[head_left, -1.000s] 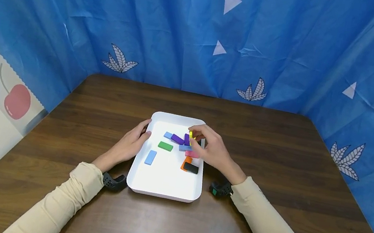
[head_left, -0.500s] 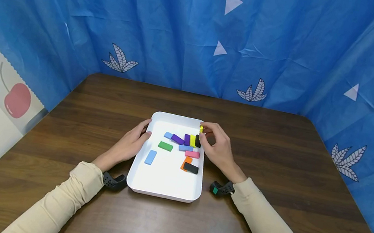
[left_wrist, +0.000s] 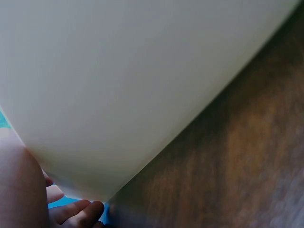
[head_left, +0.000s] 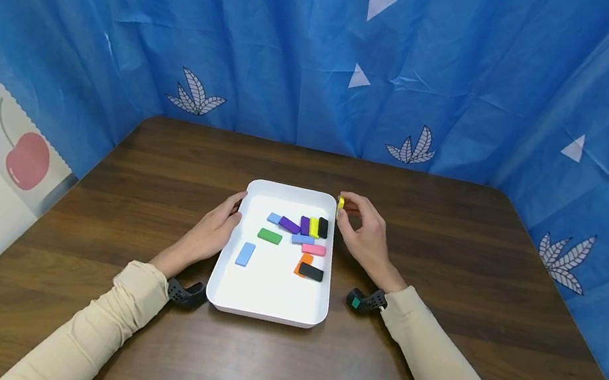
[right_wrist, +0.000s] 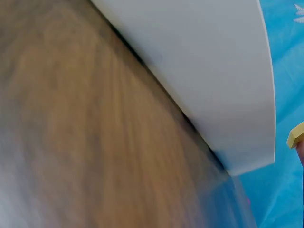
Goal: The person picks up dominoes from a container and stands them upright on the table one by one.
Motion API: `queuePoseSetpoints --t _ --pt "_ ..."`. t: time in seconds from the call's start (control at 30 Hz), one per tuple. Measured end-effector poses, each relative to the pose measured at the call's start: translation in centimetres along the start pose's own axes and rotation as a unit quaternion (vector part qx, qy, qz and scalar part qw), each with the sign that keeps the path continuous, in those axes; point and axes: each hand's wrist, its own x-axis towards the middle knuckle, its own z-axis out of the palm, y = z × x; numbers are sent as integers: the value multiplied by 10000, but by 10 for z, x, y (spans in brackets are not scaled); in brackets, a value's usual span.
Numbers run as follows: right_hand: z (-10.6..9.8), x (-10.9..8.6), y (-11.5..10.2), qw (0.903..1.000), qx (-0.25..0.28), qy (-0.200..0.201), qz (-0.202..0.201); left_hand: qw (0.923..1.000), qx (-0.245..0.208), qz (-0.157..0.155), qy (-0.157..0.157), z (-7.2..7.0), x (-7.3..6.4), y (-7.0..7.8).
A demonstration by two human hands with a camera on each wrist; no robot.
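A white tray (head_left: pixel 262 296) lies on the table with several small domino blocks in it. My left hand (head_left: pixel 208 232) holds the tray's left side, thumb over the rim and fingers along the outer wall. Just outside the right rim, near the far right corner, my right hand (head_left: pixel 367 235) pinches a yellow domino block (head_left: pixel 341 203) upright between thumb and fingers. The right wrist view catches one end of this yellow block (right_wrist: pixel 295 136) at its edge, above the rim's level. A second yellow block (head_left: pixel 314 228) lies in the tray between a purple block (head_left: pixel 304 226) and a black block (head_left: pixel 323 227).
Also in the tray are a green block (head_left: pixel 269 236), a pink block (head_left: pixel 313 249), light blue blocks (head_left: pixel 245 254), another purple block (head_left: pixel 289 224), and a black block (head_left: pixel 311 272) lying across an orange block (head_left: pixel 303 262). A blue curtain (head_left: pixel 315 51) hangs behind the brown table (head_left: pixel 453 242).
My right hand has lifted the yellow block out of the tray and carried it right, past the right rim. The left hand stays at the tray's left side.
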Motion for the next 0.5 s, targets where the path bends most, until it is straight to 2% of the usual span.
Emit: queuePoseSetpoints --t 0.23,0.5 --pt "-5 2 10 9998 40 65 164 10000 45 -14 -33 -1 0 -1" --pt "-11 2 17 9982 -102 -35 591 10000 8 11 -64 -1 1 -2"
